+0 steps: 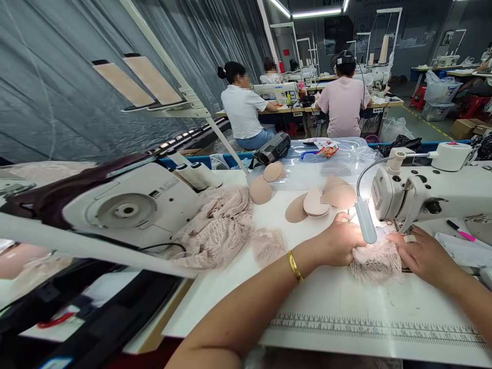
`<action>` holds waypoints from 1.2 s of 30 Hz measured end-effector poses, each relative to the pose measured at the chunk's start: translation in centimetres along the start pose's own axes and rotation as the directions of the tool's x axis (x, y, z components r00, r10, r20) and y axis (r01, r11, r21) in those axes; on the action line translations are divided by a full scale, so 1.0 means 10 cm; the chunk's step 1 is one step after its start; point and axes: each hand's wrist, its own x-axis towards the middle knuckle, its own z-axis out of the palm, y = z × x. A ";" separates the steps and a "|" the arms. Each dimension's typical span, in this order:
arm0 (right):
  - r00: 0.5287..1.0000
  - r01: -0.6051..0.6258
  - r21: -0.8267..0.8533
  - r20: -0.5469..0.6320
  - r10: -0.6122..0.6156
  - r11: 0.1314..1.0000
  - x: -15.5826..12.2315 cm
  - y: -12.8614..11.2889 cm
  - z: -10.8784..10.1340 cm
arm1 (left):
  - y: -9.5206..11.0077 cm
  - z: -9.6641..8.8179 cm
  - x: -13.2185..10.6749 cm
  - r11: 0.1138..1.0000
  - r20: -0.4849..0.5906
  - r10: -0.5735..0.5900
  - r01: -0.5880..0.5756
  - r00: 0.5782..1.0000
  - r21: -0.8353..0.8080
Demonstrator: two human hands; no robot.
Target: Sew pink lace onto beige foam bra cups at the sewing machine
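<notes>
At the right of the table, a piece of pale pink lace fabric [378, 264] lies under the needle area of a white sewing machine [411, 192]. My left hand [342, 238] grips the lace from its left side, fingers closed on its edge. On the other side my right hand [423, 253], with a ring on one finger, presses its fingers on the lace close to the presser foot. A small grey lamp [366, 220] on a bendy neck lights the spot and hides part of the left fingertips. Beige bra cups [317, 200] lie stacked just beyond my left hand.
A heap of lace [223, 225] and a smaller lace piece [268, 246] lie left. Behind stands a clear plastic lid [300, 171] with scissors. A second machine [126, 205], a thread stand [215, 130] and a printed ruler [369, 328] surround the work. Co-workers [344, 100] sit farther back.
</notes>
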 end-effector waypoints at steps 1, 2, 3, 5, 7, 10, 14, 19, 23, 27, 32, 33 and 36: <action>1.000 -0.005 -0.004 -0.021 0.005 1.000 -0.01 0.01 0.02 | -0.01 0.00 0.02 1.000 0.009 -0.002 0.002 1.000 -0.015; 0.999 -0.017 -0.003 -0.034 0.017 1.000 -0.01 0.02 0.03 | -0.02 0.00 0.03 1.000 0.015 -0.006 0.007 1.000 -0.030; 0.999 -0.034 0.002 -0.039 0.034 0.999 -0.01 0.03 0.04 | -0.03 0.00 0.04 0.999 0.014 -0.011 0.012 1.000 -0.042; 0.996 -0.080 0.018 -0.033 0.081 0.997 0.01 0.02 0.05 | -0.04 0.02 0.05 0.999 0.000 -0.018 0.018 1.000 -0.051; 0.994 -0.109 0.032 -0.026 0.110 0.993 0.02 0.00 0.05 | -0.04 0.04 0.05 0.998 -0.013 -0.018 0.018 1.000 -0.053; 0.994 -0.097 0.021 -0.048 0.098 0.995 0.03 -0.03 0.03 | -0.01 0.05 0.04 0.998 -0.016 -0.023 0.022 1.000 -0.050; 0.996 -0.066 0.042 -0.059 0.068 0.997 0.02 -0.05 0.00 | 0.01 0.03 0.02 0.999 0.000 -0.026 0.026 1.000 -0.046; 0.996 0.041 0.103 -0.089 -0.032 0.994 0.04 -0.16 -0.09 | -0.01 -0.02 -0.05 0.997 0.022 -0.006 0.008 1.000 -0.076; 0.992 0.104 0.202 0.051 -0.116 0.974 0.13 -0.36 -0.12 | 0.05 0.06 -0.07 0.989 0.002 -0.136 0.136 0.991 0.052; 0.991 0.042 0.157 0.122 -0.062 0.987 0.20 -0.43 -0.02 | 0.22 0.16 -0.04 0.940 0.039 -0.291 0.278 0.956 0.200; 0.994 -0.007 0.085 0.105 -0.002 0.996 0.14 -0.23 0.02 | 0.31 0.01 -0.15 0.982 0.106 -0.185 0.181 0.977 0.048; 0.994 -0.022 0.089 0.106 0.012 0.996 0.12 -0.19 -0.01 | 0.30 -0.05 -0.18 0.990 0.127 -0.140 0.140 0.982 0.012; 0.985 -0.089 0.150 0.158 0.065 0.985 0.12 -0.13 -0.11 | 0.22 -0.17 -0.24 0.997 0.179 -0.045 0.056 0.983 -0.056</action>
